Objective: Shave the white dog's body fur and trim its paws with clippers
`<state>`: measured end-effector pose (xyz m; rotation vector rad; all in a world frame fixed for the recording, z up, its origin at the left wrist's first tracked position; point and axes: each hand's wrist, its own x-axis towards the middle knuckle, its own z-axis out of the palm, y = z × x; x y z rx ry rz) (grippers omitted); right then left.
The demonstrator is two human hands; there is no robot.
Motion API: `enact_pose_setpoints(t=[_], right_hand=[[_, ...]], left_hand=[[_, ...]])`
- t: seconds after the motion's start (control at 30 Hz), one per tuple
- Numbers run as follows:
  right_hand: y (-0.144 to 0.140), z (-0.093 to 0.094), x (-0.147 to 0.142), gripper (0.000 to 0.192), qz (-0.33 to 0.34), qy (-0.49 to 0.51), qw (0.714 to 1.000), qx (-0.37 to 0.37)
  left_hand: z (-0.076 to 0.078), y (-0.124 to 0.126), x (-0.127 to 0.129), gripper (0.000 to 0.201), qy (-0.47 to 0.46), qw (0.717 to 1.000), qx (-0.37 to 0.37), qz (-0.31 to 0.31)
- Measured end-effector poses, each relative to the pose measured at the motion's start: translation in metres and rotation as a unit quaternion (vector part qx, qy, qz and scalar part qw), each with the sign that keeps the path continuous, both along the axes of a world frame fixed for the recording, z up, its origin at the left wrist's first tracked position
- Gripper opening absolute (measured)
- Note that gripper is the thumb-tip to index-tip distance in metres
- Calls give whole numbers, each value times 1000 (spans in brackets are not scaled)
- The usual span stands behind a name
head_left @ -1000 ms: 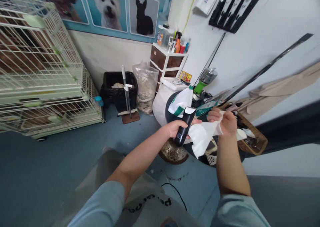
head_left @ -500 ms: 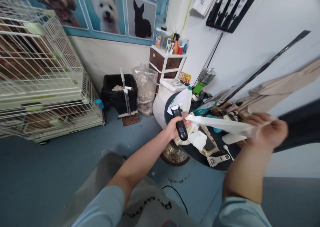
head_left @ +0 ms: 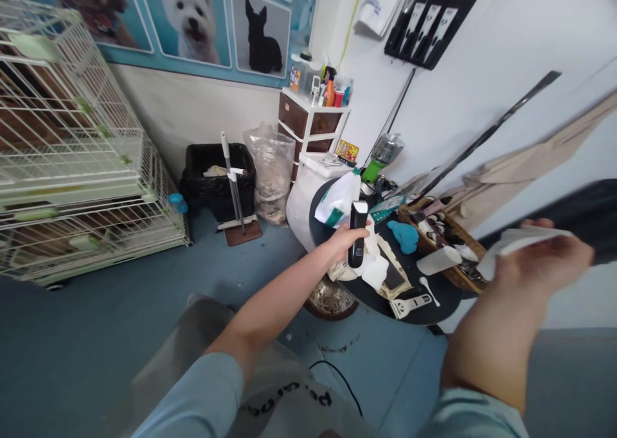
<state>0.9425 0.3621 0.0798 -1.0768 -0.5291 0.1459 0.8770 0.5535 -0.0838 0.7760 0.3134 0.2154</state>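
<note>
The left hand (head_left: 343,240) is clamped round the black handheld clipper (head_left: 357,234), upright over the round black counter (head_left: 424,306), while the right hand (head_left: 542,264), well apart, pinches a white paper tissue (head_left: 518,239); wiping well calls for a steady clipper.

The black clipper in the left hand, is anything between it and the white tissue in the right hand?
Nothing visible. The left hand holds the black clipper upright over the round table; the right hand holds the white tissue, blurred, out to the right. Only open air over the table clutter lies between them.
</note>
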Motion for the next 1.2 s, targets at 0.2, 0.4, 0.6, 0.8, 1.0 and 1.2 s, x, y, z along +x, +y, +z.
enact_pose_setpoints(t=[0.2, 0.4, 0.6, 0.8, 1.0, 1.2], right_hand=[[60, -46, -58, 13, 70, -157, 980, -97], [132, -111, -130, 5, 134, -344, 907, -203], [168, -175, -186, 40, 365, -161, 865, -306], [209, -220, -243, 53, 447, -185, 785, -388], [274, -250, -267, 47, 295, -290, 803, -428], [248, -239, -342, 55, 530, -299, 768, -200]], left_hand=[[20, -1, -63, 29, 7, 993, 111, 25], [-2, 2, -161, 14, -35, 986, 152, 64], [-50, 21, -256, 8, 13, 963, 243, 115], [-77, 24, -344, 12, 131, 961, 209, 127], [-95, 12, -407, 27, 164, 955, 148, 199], [-114, -3, -441, 26, 161, 916, 75, 359]])
